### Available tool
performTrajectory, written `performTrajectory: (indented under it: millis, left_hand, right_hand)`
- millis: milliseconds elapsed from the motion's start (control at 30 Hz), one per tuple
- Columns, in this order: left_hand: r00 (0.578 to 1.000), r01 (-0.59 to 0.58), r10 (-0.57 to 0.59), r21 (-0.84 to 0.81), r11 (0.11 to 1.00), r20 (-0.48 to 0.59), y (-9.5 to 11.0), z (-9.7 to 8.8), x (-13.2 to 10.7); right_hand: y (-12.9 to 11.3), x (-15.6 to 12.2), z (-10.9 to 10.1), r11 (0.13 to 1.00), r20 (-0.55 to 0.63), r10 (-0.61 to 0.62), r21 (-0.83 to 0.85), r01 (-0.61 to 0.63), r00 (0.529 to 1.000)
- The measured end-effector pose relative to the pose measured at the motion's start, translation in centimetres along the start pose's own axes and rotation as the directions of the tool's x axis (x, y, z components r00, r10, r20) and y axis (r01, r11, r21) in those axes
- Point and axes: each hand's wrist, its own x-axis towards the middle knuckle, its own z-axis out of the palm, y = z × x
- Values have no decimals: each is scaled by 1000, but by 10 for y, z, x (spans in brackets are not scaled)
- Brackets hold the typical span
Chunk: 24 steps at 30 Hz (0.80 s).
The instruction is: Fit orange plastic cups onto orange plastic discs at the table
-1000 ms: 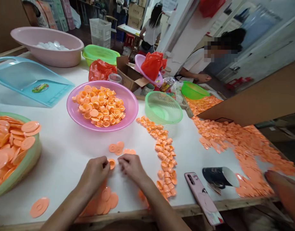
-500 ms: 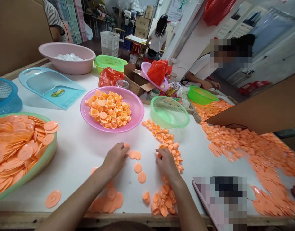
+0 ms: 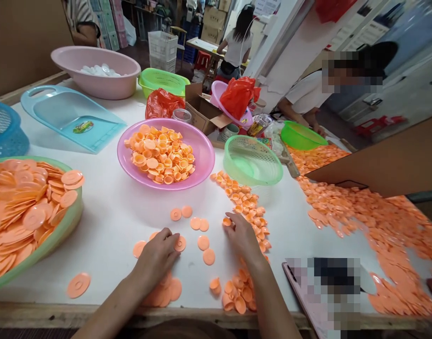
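My left hand [image 3: 158, 256] rests curled on the white table [image 3: 106, 221], its fingertips pinching a flat orange disc [image 3: 180, 243]. My right hand [image 3: 241, 235] reaches into a strip of small orange caps [image 3: 249, 207] and pinches one orange cap [image 3: 227, 221] at its fingertips. Several loose orange discs [image 3: 202, 230] lie between the two hands. More discs [image 3: 166, 292] lie under my left wrist, and a small heap of caps [image 3: 237, 294] sits below my right wrist.
A purple bowl [image 3: 202, 162] holds assembled orange pieces. A green bowl [image 3: 60, 230] at the left is heaped with discs. A green basket [image 3: 253, 162], blue tray [image 3: 71, 117], pink basin [image 3: 96, 80], cardboard box [image 3: 202, 113] stand behind. A seated person [image 3: 308, 99] works at the far right.
My left hand pulled back toward me and took hold of a disc. My right hand stayed at the strip of caps and now pinches one. The view shifted slightly.
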Motion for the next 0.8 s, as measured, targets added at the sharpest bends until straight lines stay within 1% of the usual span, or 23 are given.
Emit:
performTrajectory:
  millis: [100,167,233,300,367,433,533,667,733,800]
  left_hand:
    - [1000,0,1,22,1000,-3,0,2,1]
    - [1000,-1,1,-3,1000,-25,-1,5,1]
    - [999,10,-11,-31,999,-40,-2,7,0]
    - [999,24,-25,-33,999,-44,-3,8,0]
    - [998,30,-31,-25,999,-47,-3,8,1]
    - [998,28,-29,-30,999,-53,-2,8,1]
    - [997,26,-28,-22,999,-71,-1,8,1]
    - [996,17,-14,25,1000,-84,-2,10,1]
    - [996,11,-7,40,999,-89,-2,12,0]
    - [995,9,-5,41,999,-95,-2,11,0]
  right_hand:
    - [-9,1,0,996,-11,52,70,-51,999]
    - [-23,-3,2,985,-30,48,165,-42,998]
    - [-43,-11,8,941,8,-17,338,13,1000]
    - [-66,-24,20,860,84,-117,507,59,990]
    - [-86,-36,34,809,135,-176,584,66,975]
    - [-99,-45,46,811,135,-173,582,63,976]
    - [-103,-51,52,830,115,-185,549,92,976]
    - [-99,-52,50,804,146,-251,582,122,957]
    - [-98,-52,52,788,133,-221,608,96,966]
    - [-100,-52,57,778,110,-119,628,24,987]
